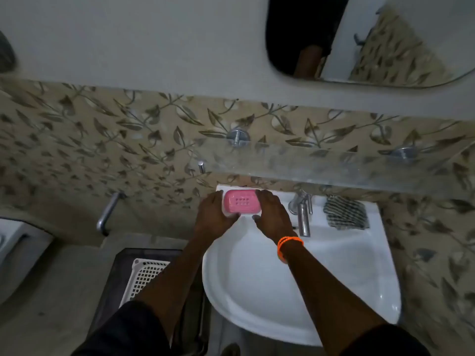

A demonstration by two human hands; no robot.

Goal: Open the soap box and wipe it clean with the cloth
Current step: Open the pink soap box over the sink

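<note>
A soap box (241, 203) with a pink slotted tray inside a clear case sits on the back left corner of the white sink (347, 273). My left hand (214, 214) grips its left end, thumb curled under the front edge. Against its right end lies my right hand (271, 214), fingers along the side. An orange band circles my right wrist. A striped grey cloth (345, 212) lies folded on the sink's back right ledge, apart from both hands.
A chrome tap (302, 214) stands between the soap box and the cloth. A glass shelf (334, 165) juts out above the sink. A white mesh basket (146, 276) sits on a dark stand at the left. A metal pipe (108, 214) sticks out of the wall.
</note>
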